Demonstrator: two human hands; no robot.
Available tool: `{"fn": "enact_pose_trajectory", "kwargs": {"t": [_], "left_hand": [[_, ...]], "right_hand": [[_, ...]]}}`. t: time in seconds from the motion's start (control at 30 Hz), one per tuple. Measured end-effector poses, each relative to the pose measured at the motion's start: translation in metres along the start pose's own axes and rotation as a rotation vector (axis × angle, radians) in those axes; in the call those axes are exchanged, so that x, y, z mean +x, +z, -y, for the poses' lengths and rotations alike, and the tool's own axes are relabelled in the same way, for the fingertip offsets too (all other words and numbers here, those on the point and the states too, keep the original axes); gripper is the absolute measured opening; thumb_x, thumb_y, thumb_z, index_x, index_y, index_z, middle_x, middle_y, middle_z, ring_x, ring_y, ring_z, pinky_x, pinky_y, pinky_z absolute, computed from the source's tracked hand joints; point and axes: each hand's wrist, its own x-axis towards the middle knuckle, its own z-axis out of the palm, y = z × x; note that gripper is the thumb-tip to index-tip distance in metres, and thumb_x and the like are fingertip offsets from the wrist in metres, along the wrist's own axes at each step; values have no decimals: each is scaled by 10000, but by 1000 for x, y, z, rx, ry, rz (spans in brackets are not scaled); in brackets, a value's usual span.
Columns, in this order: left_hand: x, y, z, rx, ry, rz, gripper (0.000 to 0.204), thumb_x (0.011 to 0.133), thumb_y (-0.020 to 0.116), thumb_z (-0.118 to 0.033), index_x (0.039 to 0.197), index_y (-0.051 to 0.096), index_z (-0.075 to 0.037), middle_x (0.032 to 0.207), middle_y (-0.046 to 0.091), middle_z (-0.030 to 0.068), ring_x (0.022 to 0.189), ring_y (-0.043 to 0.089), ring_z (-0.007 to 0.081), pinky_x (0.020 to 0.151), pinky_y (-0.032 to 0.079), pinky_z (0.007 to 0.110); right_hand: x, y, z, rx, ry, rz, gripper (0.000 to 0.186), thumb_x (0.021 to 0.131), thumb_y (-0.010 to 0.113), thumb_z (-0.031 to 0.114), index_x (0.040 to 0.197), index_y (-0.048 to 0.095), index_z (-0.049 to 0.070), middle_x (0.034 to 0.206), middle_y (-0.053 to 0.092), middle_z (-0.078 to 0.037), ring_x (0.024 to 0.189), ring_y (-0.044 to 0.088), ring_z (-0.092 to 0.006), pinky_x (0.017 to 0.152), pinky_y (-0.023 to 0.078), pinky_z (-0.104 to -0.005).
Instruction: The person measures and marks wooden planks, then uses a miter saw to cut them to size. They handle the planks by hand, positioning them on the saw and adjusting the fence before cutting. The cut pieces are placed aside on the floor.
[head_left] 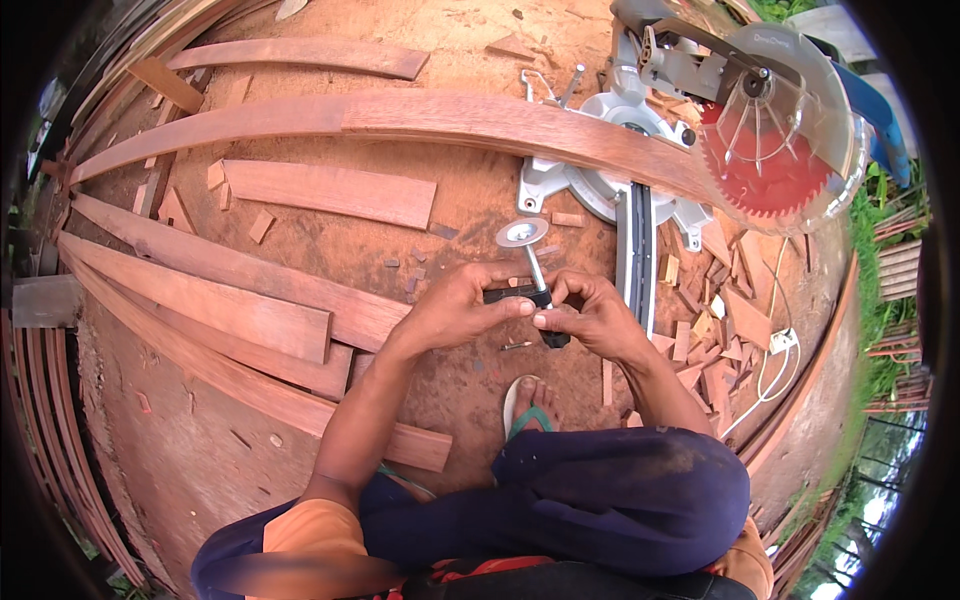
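Observation:
Both hands meet in front of me on a small clamp part with a black handle (503, 296), a silver threaded rod (533, 262) and a round metal pad (522, 233) at its upper end. My left hand (465, 305) is closed on the black handle from the left, thumb across it. My right hand (585, 315) is closed on the same part from the right, its thumb beside the rod's lower end. Just beyond stands a silver miter saw (588, 188) with a red blade (760, 175), a long reddish board (430, 120) lying across its base.
Several boards (250, 290) lie at the left. Wood offcuts (740, 315) are scattered at the right, near a cable and white power socket (783, 340). My sandalled foot (530, 405) is below my hands. A stack of timber lines the upper left edge, and grass shows at the right edge.

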Motion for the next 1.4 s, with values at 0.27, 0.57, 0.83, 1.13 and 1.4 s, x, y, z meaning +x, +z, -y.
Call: {"fn": "enact_pose_trajectory", "kwargs": {"t": [0.27, 0.57, 0.83, 1.13, 1.4], "left_hand": [[19, 24, 6, -552, -69, -165, 352, 1042, 636, -310, 1258, 653, -33, 942, 732, 83, 844, 696, 142, 785, 574, 313], [63, 59, 7, -1168, 122, -403, 288, 1053, 615, -236, 1315, 599, -117, 1238, 650, 56, 1169, 594, 170, 974, 525, 371], [83, 60, -16, -1240, 269, -388, 417, 1042, 630, -245, 1402, 540, -53, 1346, 605, 73, 1254, 564, 200, 1085, 490, 392], [78, 29, -11, -1552, 339, -383, 444, 1006, 594, -140, 1421, 501, -13, 1573, 440, 219, 1510, 362, 327, 1277, 282, 487], [66, 35, -13, -1154, 263, -411, 447, 1001, 672, -183, 1405, 520, -67, 1588, 442, 125, 1500, 374, 242, 1280, 266, 420]], "right_hand": [[-3, -11, 2, 387, -76, -108, 831, 849, 816, 535, 1412, 480, 24, 1326, 598, -170, 1279, 596, -278, 962, 574, -443], [15, -20, 46, 193, -335, -290, 807, 963, 715, 476, 1516, 359, 9, 1288, 615, -180, 996, 699, -208, 737, 593, -280], [44, -41, 97, 167, -335, -321, 545, 1049, 624, 365, 1422, 509, -16, 1146, 661, -99, 958, 680, -135, 716, 550, -239], [38, -6, 37, 252, -307, -418, 473, 1046, 640, 308, 1401, 531, 16, 1207, 619, -67, 993, 625, -92, 726, 516, -233], [64, 0, 34, 455, -307, -420, 388, 1025, 672, 197, 1343, 580, -4, 1035, 648, -23, 877, 602, -74, 705, 515, -233]]}}
